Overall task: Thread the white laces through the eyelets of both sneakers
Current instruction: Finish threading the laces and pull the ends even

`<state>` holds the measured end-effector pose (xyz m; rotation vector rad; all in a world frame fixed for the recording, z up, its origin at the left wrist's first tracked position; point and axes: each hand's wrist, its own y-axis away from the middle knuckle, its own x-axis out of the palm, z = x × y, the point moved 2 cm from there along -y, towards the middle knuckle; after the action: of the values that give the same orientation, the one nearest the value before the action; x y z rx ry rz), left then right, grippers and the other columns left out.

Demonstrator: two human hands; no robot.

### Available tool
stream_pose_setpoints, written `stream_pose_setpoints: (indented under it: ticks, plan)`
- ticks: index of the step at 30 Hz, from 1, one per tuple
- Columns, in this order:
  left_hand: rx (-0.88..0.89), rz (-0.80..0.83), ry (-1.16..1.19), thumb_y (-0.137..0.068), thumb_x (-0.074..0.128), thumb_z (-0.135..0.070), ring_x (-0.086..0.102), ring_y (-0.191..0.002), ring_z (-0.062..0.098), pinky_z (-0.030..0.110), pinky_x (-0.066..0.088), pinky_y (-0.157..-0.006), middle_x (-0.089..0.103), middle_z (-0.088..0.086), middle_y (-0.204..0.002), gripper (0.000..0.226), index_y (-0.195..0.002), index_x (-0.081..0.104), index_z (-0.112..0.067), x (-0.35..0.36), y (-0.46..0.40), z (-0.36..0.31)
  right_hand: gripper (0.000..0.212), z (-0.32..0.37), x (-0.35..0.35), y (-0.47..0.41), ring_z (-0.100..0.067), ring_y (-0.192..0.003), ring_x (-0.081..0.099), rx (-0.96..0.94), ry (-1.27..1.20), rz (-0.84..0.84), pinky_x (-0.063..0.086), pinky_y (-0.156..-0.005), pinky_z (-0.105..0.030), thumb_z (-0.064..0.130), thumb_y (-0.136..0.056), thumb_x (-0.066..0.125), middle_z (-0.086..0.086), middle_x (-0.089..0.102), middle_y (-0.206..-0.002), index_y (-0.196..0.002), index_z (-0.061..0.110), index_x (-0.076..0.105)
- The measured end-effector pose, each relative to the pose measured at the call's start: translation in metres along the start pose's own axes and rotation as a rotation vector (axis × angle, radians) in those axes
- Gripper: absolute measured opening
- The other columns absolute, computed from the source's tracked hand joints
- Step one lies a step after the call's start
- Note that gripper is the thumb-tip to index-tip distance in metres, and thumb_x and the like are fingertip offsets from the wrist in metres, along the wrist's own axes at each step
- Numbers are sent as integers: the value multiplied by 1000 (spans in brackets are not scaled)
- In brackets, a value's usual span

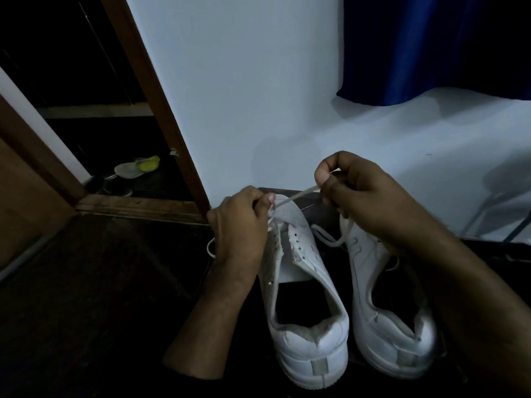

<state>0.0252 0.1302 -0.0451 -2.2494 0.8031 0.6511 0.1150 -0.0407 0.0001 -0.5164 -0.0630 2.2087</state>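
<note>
Pinching a white lace (pixel 298 194) taut between both hands' fingers (pixel 324 175), two white sneakers (pixel 301 282) sit center frame on dark floor (pixel 100 282) beside a pale wall (pixel 244 81).

Place: home, dim room beside a doorway.
Floor (pixel 100 282): dark, bare.
Wall (pixel 244 96): plain, pale.
Door frame (pixel 155 90): brown wood, with threshold.
Curtain (pixel 416 47): deep blue, hanging at upper right.
Beyond doorway: footwear (pixel 135 169) lying on the floor.

Smooth white leather-like sneakers (pixel 310 297), wooden doorframe (pixel 161 110)
</note>
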Motion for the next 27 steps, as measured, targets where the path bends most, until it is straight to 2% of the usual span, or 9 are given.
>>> stream_pose_setpoints:
  ticks: [3, 6, 10, 14, 17, 19, 21, 24, 27]
  plan:
    - [21, -19, -108, -99, 62, -41, 63, -97, 19, 51, 47, -95, 65, -5, -93, 27, -80, 70, -24, 0, -2, 3, 16, 3, -1, 0, -7, -60, 53, -29, -42, -23, 44, -61, -28, 31, -102, 55, 4, 63, -67, -93, 23, 64]
    - [240, 82, 377, -100, 61, -32, 63, -110, 10, 31, 54, -91, 63, -5, -113, 22, -92, 73, -16, 2, 6, -20, 18, 2, 4, 0, -3, -54, 52, -22, 49, 35, 43, -55, -23, 29, -105, 51, 7, 62, -64, -94, 21, 63]
    - [278, 307, 529, -103, 57, -27, 69, -94, 22, 45, 56, -84, 72, 3, -95, 20, -91, 68, -13, 9, 13, -32, 10, -4, 11, 0, -5, -50, 46, 22, 60, 107, 37, -51, -20, 18, -105, 46, 8, 56, -56, -98, 17, 54]
    - [213, 230, 394, -99, 60, -35, 69, -80, 16, 44, 56, -74, 71, -3, -79, 22, -85, 69, -20, 4, 8, -21, 13, -3, 7, 3, -11, -53, 46, 11, 48, 84, 36, -51, -25, 32, -104, 50, 4, 58, -61, -97, 22, 53]
    - [37, 57, 37, -100, 61, -40, 66, -77, 20, 47, 51, -84, 64, -7, -68, 29, -75, 62, -25, -1, 3, -6, 16, 0, 1, 3, -3, -51, 49, -28, 71, 6, 38, -50, -20, 38, -102, 53, 6, 61, -63, -93, 26, 57]
    - [-131, 55, -178, -100, 60, -43, 65, -86, 25, 48, 43, -95, 65, -7, -72, 31, -75, 63, -24, -3, 0, 8, 18, 3, -3, 2, -2, -51, 48, -53, 6, -48, 38, -49, -17, 36, -102, 54, 6, 60, -63, -90, 23, 60]
    - [-133, 33, -207, -99, 62, -44, 65, -96, 26, 51, 43, -97, 68, -4, -85, 31, -76, 67, -24, -4, -2, 14, 18, 4, -6, 2, -2, -52, 48, -69, -24, -70, 39, -51, -16, 34, -102, 55, 5, 60, -63, -90, 22, 61]
    - [128, -3, 152, -99, 64, -34, 61, -111, 15, 45, 50, -98, 62, -3, -113, 23, -85, 72, -18, -4, 1, -4, 17, 3, -2, 2, -3, -55, 54, -86, 79, -17, 43, -57, -21, 33, -102, 56, 4, 65, -67, -89, 24, 62]
    - [281, 221, 438, -102, 58, -34, 68, -99, 16, 45, 56, -86, 69, -2, -102, 22, -94, 71, -18, 5, 10, -27, 14, -1, 5, 2, -8, -60, 59, -81, 129, 67, 51, -62, -35, 28, -103, 54, 3, 67, -69, -91, 25, 61]
